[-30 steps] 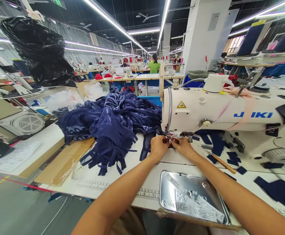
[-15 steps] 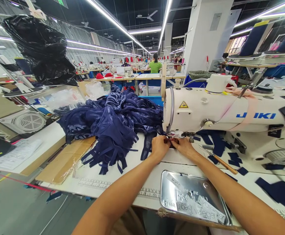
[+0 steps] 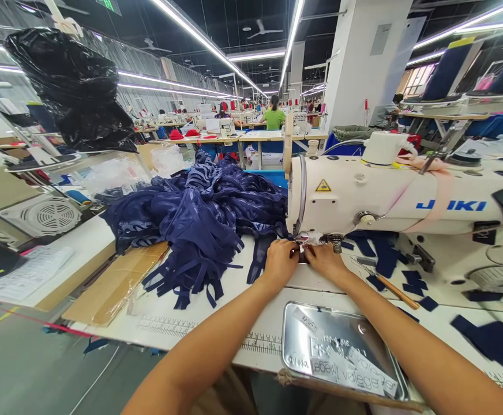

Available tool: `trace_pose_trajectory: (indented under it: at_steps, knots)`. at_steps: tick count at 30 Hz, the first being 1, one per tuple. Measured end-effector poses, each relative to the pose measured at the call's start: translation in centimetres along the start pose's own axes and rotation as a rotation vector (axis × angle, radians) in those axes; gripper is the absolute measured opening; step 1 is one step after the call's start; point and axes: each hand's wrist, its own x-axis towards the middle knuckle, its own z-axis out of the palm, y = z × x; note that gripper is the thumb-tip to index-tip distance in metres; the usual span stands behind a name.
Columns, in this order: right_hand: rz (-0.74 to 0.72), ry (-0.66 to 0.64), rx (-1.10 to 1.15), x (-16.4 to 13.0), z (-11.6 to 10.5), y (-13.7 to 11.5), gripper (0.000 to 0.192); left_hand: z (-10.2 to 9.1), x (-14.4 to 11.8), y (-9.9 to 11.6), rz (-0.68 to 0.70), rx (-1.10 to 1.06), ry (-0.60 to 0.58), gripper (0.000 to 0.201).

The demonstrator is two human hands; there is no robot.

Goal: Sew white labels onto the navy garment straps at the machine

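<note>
Two hands: left hand (image 3: pixel 281 260) and right hand (image 3: pixel 326 259) meet under needle of Juki sewing machine (image 3: pixel 390 196).
Grip: fingertips of both pinched on small navy strip (image 3: pixel 302 252).
Strip: dark, mostly hidden.
Position: table's middle, beside navy fabric pile (image 3: pixel 199 213).

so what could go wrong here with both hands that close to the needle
1. The left hand and right hand pinch a small piece right under the presser foot of the Juki sewing machine; a fingertip might get caught if it runs.
2. Loose strips hang from the navy fabric pile beside the left hand and could drag into the seam.
3. The metal tray with paper labels sits at the table edge by the forearms and might be knocked off.
</note>
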Motion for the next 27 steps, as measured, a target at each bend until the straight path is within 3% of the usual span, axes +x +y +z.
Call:
trace_pose_trajectory:
  at_steps: [6, 8, 10, 13, 15, 20, 27]
  knots:
    - [-0.107, -0.206, 0.085, -1.3, -2.5, 0.7, 0.017, -0.3, -1.1, -0.2, 0.371, 0.2, -0.021, 0.014]
    - [-0.143, -0.29, 0.138, -1.6, -3.2, 0.6, 0.014, -0.3, -1.4, -0.1, 0.397, 0.266, -0.066, 0.015]
    - [-0.116, -0.305, 0.189, -1.7, -3.6, 0.5, 0.013, -0.3, -1.4, -0.1, 0.307, 0.26, -0.093, 0.017]
    - [-0.009, -0.225, 0.214, -1.2, -3.4, 0.6, 0.016, -0.5, -0.8, -0.4, 0.115, 0.215, -0.075, 0.017]
    - [0.051, -0.155, 0.186, -0.7, -3.2, 1.1, 0.02, -0.8, 0.1, -1.0, 0.062, 0.206, -0.06, 0.016]
    - [0.111, 0.003, 0.082, -0.1, -2.5, 2.5, 0.02, -1.5, 2.4, -2.5, 0.047, 0.176, -0.078, 0.015]
    - [-0.002, 0.084, -0.079, -0.2, -0.6, 2.1, 0.022, -2.1, 2.8, -3.7, 0.161, 0.114, -0.104, 0.014]
